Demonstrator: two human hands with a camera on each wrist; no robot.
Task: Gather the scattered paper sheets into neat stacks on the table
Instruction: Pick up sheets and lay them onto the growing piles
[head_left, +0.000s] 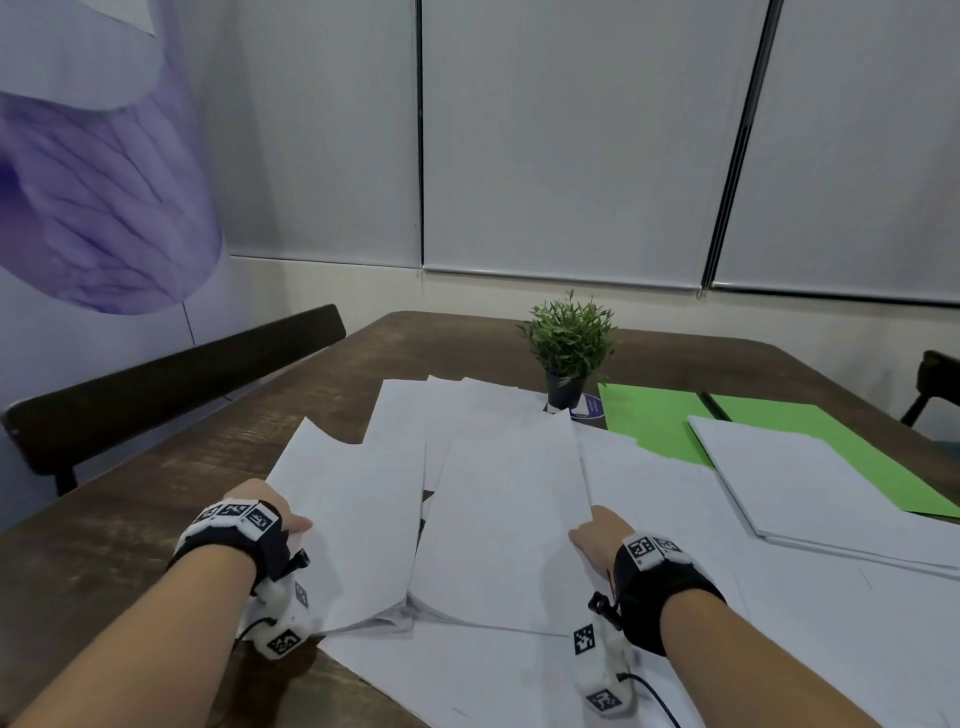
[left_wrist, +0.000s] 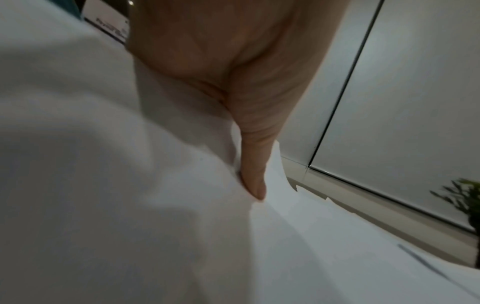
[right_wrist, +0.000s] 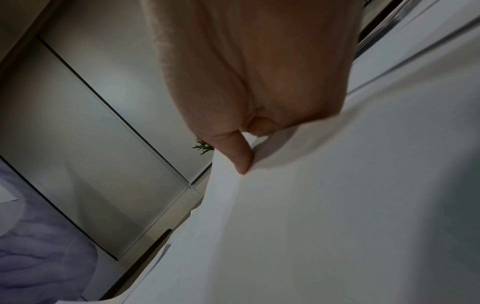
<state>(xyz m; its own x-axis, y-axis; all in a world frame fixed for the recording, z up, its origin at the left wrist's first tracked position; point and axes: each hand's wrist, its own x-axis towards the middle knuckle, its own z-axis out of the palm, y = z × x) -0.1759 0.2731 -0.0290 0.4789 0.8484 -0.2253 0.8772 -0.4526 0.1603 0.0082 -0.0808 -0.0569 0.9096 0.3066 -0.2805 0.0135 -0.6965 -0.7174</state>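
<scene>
White paper sheets (head_left: 467, 410) lie scattered and overlapping across the brown table (head_left: 156, 519). My left hand (head_left: 291, 522) pinches the left edge of a lifted sheet (head_left: 353, 519); its thumb (left_wrist: 253, 181) lies on top and the fingers are hidden under the paper (left_wrist: 130, 205). My right hand (head_left: 584, 535) pinches the right edge of the middle sheet (head_left: 504, 519), thumb (right_wrist: 241, 158) pressed on the paper (right_wrist: 337, 205). The two held sheets meet at their near ends. A squared-up stack (head_left: 795, 478) lies at the right.
The stack rests partly on an open green folder (head_left: 649, 421). A small potted plant (head_left: 569, 348) stands behind the sheets, beside a purple round coaster (head_left: 589, 408). A dark bench back (head_left: 171, 384) runs along the table's left edge, and a chair (head_left: 935, 384) shows far right.
</scene>
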